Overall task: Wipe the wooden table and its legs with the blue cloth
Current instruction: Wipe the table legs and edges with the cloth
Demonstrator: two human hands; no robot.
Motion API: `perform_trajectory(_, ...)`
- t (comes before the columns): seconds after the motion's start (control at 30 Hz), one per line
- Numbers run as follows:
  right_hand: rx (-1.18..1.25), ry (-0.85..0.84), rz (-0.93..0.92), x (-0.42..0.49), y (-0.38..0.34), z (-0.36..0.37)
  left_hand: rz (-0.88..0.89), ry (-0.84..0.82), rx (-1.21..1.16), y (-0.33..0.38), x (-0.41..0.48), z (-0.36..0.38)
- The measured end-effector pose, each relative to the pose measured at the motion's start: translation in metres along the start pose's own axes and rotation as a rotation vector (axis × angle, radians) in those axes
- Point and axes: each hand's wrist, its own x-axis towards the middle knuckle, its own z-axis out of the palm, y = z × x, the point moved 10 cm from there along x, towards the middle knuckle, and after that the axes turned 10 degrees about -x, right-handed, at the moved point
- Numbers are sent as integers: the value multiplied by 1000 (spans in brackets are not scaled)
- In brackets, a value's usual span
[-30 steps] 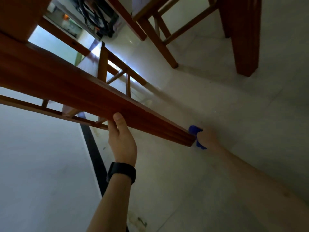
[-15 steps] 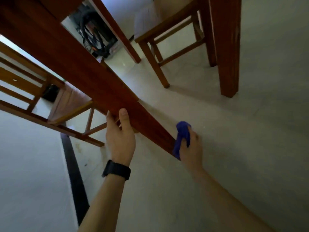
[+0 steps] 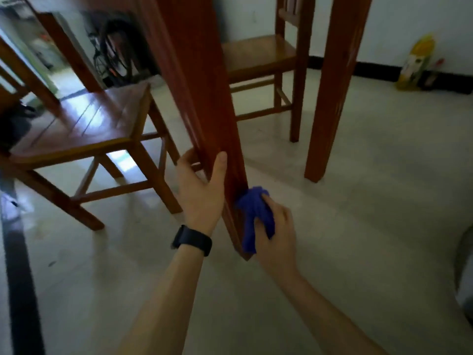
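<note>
A reddish wooden table leg runs down the middle of the view to the pale floor. My left hand, with a black watch on its wrist, grips the leg low down, thumb on the near face and fingers round the far side. My right hand holds the bunched blue cloth and presses it against the right face of the leg near its foot. A second table leg stands to the right, further back.
A wooden chair stands close on the left, another chair behind the leg. A yellow bag leans on the far wall. Dark cables hang at the back left. A grey rounded object sits at the right edge.
The view has swung from tilted under the table to nearly upright. My right hand with the cloth has moved from the leg's foot up onto its right face. My left hand keeps its grip.
</note>
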Motion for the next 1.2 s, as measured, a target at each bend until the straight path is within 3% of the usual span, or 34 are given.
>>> perform_trajectory(0.1,76,157,-269,32,-100,-38,-92,-44,-93,-8,-12,-9)
perform_trajectory(0.23,-60,126,-624,38,-191,-46,-48,-104,-364,29,-11,-30)
perform_trajectory(0.4,-247,145,-711,66,-234,-54,25,-259,-461,85,-4,-17)
perform_trajectory(0.47,-264,0,-780,63,-242,-49,53,-211,-499,98,2,-20)
perform_trajectory(0.53,-218,-82,-761,69,-244,-56,112,-131,-531,110,10,-32)
perform_trajectory(0.6,-175,-10,-653,89,-242,-70,196,1,-508,116,18,-54)
perform_trajectory(0.67,-247,6,-578,102,-243,-66,300,185,-488,123,26,-82)
perform_trajectory(0.73,-380,-54,-618,98,-245,-43,388,334,-494,124,32,-96)
perform_trajectory(0.8,-395,-90,-621,91,-242,-25,382,268,-418,119,38,-73)
perform_trajectory(0.9,-297,-59,-564,93,-230,-23,269,-16,-227,88,37,-8)
perform_trajectory(1.0,-212,-92,-510,97,-210,-22,246,-28,-241,62,36,-5)
perform_trajectory(1.2,-275,-266,-368,79,-156,8,213,-59,-101,13,18,-4)
